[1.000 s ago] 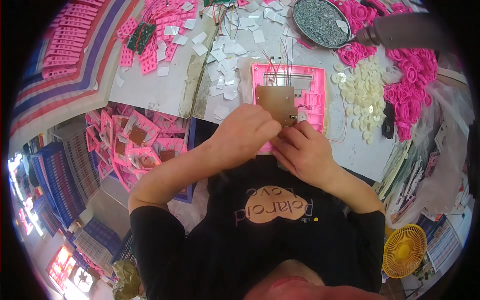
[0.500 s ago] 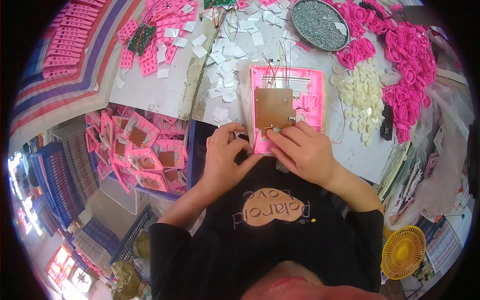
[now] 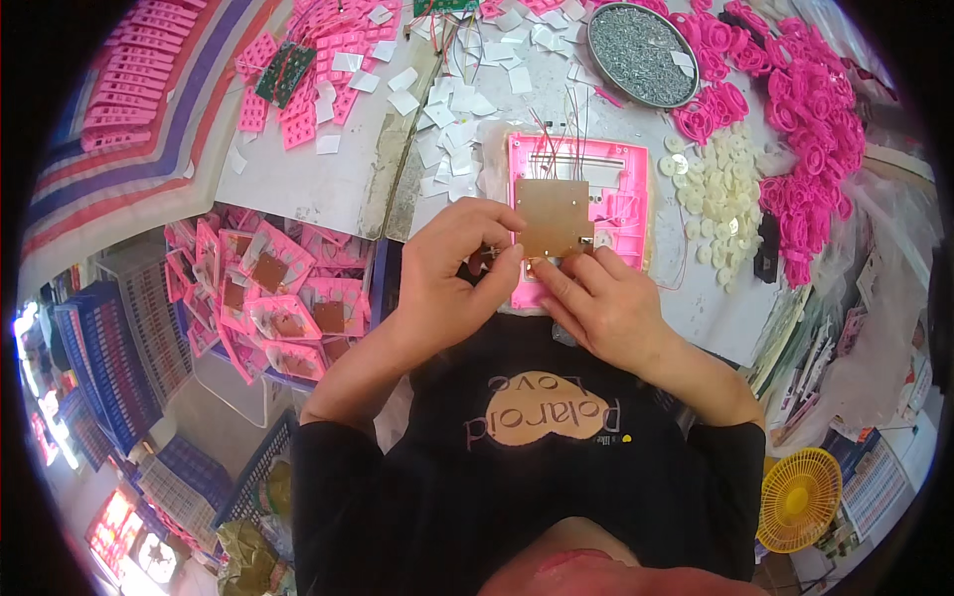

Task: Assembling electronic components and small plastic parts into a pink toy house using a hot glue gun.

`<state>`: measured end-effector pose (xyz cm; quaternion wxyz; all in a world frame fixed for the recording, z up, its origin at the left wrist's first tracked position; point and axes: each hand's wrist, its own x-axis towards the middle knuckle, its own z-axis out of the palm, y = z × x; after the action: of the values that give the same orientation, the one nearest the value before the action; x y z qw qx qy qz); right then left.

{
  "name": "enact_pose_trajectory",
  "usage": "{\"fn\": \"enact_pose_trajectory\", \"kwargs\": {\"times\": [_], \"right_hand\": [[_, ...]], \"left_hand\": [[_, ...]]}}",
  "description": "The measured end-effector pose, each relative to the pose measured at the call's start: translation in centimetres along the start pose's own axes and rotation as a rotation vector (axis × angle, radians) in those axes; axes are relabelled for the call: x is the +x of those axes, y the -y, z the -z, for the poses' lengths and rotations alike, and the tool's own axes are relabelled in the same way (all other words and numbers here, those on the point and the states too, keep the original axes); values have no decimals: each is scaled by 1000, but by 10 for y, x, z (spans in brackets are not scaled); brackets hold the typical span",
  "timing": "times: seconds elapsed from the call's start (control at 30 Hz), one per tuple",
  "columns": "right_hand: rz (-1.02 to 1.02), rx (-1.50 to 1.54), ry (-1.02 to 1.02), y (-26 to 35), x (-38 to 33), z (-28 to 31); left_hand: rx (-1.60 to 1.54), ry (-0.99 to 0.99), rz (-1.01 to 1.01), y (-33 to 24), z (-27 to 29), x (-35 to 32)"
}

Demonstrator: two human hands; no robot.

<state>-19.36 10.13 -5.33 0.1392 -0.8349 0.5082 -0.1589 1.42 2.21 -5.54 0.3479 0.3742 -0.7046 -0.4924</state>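
And there goes your left hand (image 3: 447, 268): half a second ago its thumb was at the seven o'clock corner of the pink housing (image 3: 624, 206), and now it's up at the brown board (image 3: 554, 217), fingers and thumb curled together by the board's eight o'clock corner. Whether they grip anything there, I can't tell. Your right hand (image 3: 611, 303) has barely shifted, fingers bent over the board's near edge at five o'clock; whether it pinches or only presses, the view doesn't show. So the work, I'd judge, is back to two-handed, centred on that near edge.

Now the count! One housing, on the table straight ahead of you, one board inside it. Going round from the housing: one round dish (image 3: 660, 104) of small metal pieces (image 3: 641, 55) at one o'clock; pink rings (image 3: 810, 139) at two, too tangled to number; white discs (image 3: 717, 189) at three, piled past counting, with one black piece (image 3: 767, 248) just beyond. One yellow basket (image 3: 801, 499) at five. Between eight and nine, a heap of pink shells (image 3: 260, 310), at least four showing brown boards. White squares (image 3: 460, 159) at ten, dozens overlapping. Two green boards: one (image 3: 285, 74) at ten, another (image 3: 445, 5) at eleven, cut by the frame.
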Motion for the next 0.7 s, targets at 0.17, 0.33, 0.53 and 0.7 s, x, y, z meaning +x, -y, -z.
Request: {"fn": "enact_pose_trajectory", "kwargs": {"times": [0.17,0.33,0.53,0.7], "right_hand": [[37,-86,156,3,4,7],[111,-22,227,-8,3,16],[119,220,147,-26,1,13],[40,23,68,-8,-2,8]], "left_hand": [[-227,-13,64,12,-11,-5],[-599,-25,325,6,-14,-6],[-582,-15,363,5,-13,-5],[-407,-28,316,11,-22,-8]]}}
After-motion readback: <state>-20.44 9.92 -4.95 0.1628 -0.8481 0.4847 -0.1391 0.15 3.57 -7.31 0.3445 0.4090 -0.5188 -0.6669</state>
